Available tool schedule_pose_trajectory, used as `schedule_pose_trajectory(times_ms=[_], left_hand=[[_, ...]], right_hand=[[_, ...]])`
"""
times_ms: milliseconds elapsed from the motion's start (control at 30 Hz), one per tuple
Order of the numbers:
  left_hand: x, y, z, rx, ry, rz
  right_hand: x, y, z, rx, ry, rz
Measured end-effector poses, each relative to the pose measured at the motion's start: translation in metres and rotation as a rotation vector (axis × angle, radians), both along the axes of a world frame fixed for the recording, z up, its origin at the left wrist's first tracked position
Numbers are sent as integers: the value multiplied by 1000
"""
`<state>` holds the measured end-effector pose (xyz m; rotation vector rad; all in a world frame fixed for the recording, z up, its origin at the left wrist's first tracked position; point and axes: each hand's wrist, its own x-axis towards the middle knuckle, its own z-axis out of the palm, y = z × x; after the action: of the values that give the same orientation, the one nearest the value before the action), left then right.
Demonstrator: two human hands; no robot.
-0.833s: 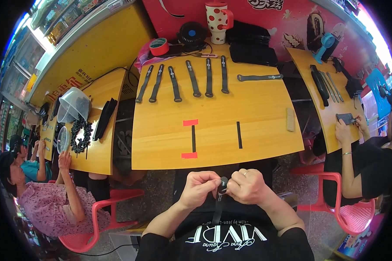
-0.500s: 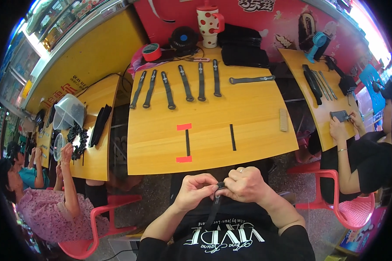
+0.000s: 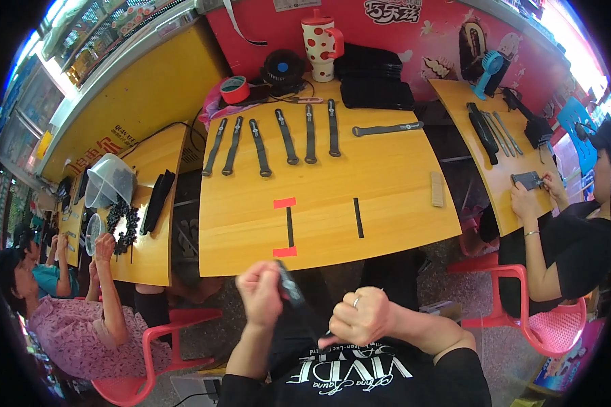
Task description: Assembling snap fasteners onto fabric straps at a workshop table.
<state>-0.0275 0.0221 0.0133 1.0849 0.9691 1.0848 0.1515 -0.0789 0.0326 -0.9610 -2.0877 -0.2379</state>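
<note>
A dark strap (image 3: 290, 288) with a pale mark is stretched slantwise between my two hands, off the near edge of the table. My left hand (image 3: 259, 293) pinches its upper end. The lower end runs to the thumb of my right hand (image 3: 364, 316), which is closed around it with a ring on one finger; that end is partly hidden. Across the far half of the tabletop (image 3: 244, 227) lie several similar dark straps (image 3: 284, 136) in a row, nearly upright, and one strap (image 3: 387, 129) lies sideways at the right.
On the tabletop are a black strip (image 3: 290, 227) between red tape pieces (image 3: 284, 203), another black strip (image 3: 358, 218) and a beige bar (image 3: 437, 189). Behind stand a tape roll (image 3: 235, 90), a fan (image 3: 282, 68), a dotted tumbler (image 3: 318, 49) and black stacks (image 3: 375, 91). People work at both sides.
My hands have moved apart, the left up and leftward, the right downward. The strap, bunched between them before, is now drawn out. The whole view has shifted slightly.
</note>
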Motion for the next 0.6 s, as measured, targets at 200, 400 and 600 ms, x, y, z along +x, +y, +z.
schedule_pose_trajectory(times_ms=[200, 400, 600], left_hand=[[-77, 103, -5, 348, 216, 395], [-82, 182, -35, 429, 501, 415], [-87, 217, -51, 580, 987, 374]], right_hand=[[-9, -6, 7, -54, 209, 195], [1, -12, 4, -138, 274, 188], [25, -35, 10, -224, 370, 39]])
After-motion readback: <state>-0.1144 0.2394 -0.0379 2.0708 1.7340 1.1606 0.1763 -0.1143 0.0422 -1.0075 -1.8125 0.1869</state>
